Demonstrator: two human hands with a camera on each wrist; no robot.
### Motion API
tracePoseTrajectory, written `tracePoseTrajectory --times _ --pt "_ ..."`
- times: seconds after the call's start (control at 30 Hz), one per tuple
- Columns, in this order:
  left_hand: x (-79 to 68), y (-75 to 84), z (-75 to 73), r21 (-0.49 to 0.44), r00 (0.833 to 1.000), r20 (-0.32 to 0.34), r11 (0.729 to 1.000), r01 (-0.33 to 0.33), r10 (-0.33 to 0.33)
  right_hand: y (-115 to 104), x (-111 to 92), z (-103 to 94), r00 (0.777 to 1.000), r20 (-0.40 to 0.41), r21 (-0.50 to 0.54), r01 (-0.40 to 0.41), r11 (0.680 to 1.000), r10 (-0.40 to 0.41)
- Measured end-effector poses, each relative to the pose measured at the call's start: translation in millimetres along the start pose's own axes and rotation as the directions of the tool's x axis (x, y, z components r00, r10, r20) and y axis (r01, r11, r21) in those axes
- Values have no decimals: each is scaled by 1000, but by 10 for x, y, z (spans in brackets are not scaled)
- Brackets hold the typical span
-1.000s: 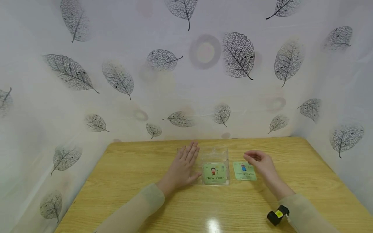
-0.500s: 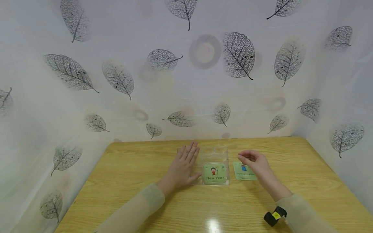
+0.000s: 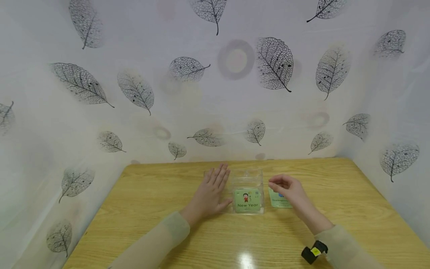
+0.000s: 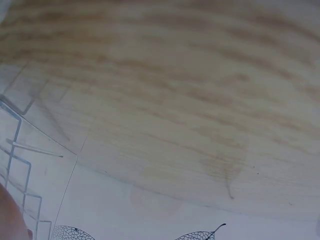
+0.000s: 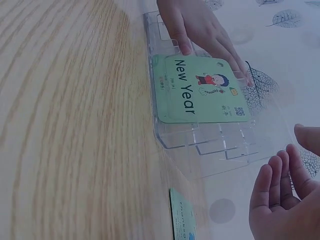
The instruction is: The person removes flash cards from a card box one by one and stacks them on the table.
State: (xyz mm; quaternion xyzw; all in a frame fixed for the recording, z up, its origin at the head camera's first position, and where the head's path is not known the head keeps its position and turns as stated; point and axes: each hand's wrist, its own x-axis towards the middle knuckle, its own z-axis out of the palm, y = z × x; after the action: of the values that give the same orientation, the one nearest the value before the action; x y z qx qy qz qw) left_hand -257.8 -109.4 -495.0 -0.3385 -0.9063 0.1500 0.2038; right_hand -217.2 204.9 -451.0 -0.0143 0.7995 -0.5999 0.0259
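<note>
A clear plastic stepped rack [image 3: 248, 182] stands on the table, with a green "New Year" card [image 3: 247, 201] in its front. My left hand [image 3: 209, 190] rests on the rack's left part, fingers straight and thumb toward the card. The right wrist view shows the "New Year" card [image 5: 200, 90] leaning in the rack beside the left thumb. Just right of the rack, my right hand [image 3: 289, 188] hovers over a green "Thanksgiving Day" card [image 3: 278, 203], hiding part of it. In the right wrist view, the right hand [image 5: 285, 195] has loosely bent fingers, nothing between them and the thumb.
The wooden table [image 3: 151, 224] meets a pale leaf-patterned curtain [image 3: 215, 93] at its back and sides. A black device with a yellow label [image 3: 314, 252] is strapped at the right wrist. Clear steps of the rack [image 4: 22, 170] show in the left wrist view.
My right hand has moved left, from the right edge of the "Thanksgiving Day" card to over it and closer to the rack. The left hand and the rack have stayed in place.
</note>
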Motion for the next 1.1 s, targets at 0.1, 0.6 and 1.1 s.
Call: tracePoseTrajectory --times 0.1,0.6,1.1 --pt "3 -1 -4 20 1000 -11 1000 -5 5 1 -2 23 1000 7 -7 3 1000 -2" --pt "4 -4 -8 49 1000 -18 999 -11 12 58 -18 150 998 64 42 17 999 -20" --pt "7 -11 -8 35 1000 -14 999 -12 12 94 -18 267 996 93 73 -19 997 13"
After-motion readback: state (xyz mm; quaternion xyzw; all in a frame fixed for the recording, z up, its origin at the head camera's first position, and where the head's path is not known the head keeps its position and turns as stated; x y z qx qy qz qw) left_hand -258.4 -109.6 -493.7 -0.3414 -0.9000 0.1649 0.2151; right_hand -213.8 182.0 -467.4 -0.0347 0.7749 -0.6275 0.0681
